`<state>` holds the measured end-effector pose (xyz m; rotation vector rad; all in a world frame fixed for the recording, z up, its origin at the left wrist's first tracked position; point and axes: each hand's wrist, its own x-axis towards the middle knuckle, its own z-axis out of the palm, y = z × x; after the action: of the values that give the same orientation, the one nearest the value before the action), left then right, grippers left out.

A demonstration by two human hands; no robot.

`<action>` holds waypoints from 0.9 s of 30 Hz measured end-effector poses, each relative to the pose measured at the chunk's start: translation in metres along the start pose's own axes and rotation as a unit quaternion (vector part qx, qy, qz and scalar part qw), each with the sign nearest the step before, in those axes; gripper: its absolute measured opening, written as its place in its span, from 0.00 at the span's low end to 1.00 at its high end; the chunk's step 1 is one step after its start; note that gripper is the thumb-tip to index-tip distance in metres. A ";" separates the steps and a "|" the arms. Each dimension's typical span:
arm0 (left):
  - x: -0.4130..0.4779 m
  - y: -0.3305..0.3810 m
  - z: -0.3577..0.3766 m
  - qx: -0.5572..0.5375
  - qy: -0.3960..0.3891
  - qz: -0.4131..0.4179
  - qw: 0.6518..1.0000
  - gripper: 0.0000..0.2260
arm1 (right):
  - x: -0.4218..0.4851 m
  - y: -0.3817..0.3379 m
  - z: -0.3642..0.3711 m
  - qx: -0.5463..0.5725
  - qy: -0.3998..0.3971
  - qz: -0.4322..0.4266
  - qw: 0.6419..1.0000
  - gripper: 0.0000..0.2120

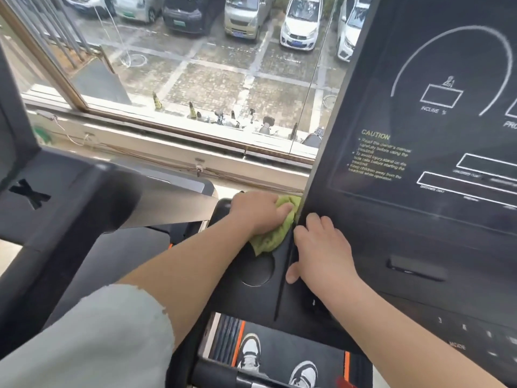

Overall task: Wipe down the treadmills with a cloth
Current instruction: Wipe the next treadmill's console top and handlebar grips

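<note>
The green cloth (270, 239) lies under the left hand (260, 212), bunched beneath the palm. It spills out at the hand's 1 o'clock, against the edge of the display panel (419, 135), and again at its 5 o'clock, where a loose crumpled flap spreads over the black console tray (246, 298). The left hand's fingers curl down over the wad and the thumb tucks against it, so the hand grips the cloth while pressing it to the tray. The cloth is lime green, soft and nubbly like towelling, creased into folds, with no flat side showing. At its 6 o'clock, just beside the flap's lower edge, sits a round recess (257, 271) in the tray. The right hand (321, 247) rests at the cloth's 3 o'clock, close to it but apart. Its fingers are stretched loosely and spread over the seam where the tray meets the panel, its thumb lies toward 7 o'clock, and it holds nothing. The panel carries white outlines, a CAUTION notice and an INCLINE label. At the frame's 6 o'clock two grey and white shoes (250, 351) stand on the belt (279, 357) with orange trim. A pale sleeve (92, 337) fills 7 o'clock, another treadmill (70, 191) stands at 9 o'clock, and at 12 o'clock a window (209, 65) looks down on parked cars (300, 23).
</note>
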<state>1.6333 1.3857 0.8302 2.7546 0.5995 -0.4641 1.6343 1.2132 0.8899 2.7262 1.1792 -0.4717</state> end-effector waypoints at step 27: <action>-0.016 -0.071 0.004 -0.226 0.046 -0.124 0.965 0.26 | 0.019 -0.020 -0.021 -0.149 -0.042 -0.178 0.972 0.29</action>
<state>1.5867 1.4406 0.8181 2.2853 0.9485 -0.2150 1.6365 1.2447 0.9035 2.2289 1.5806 -0.4035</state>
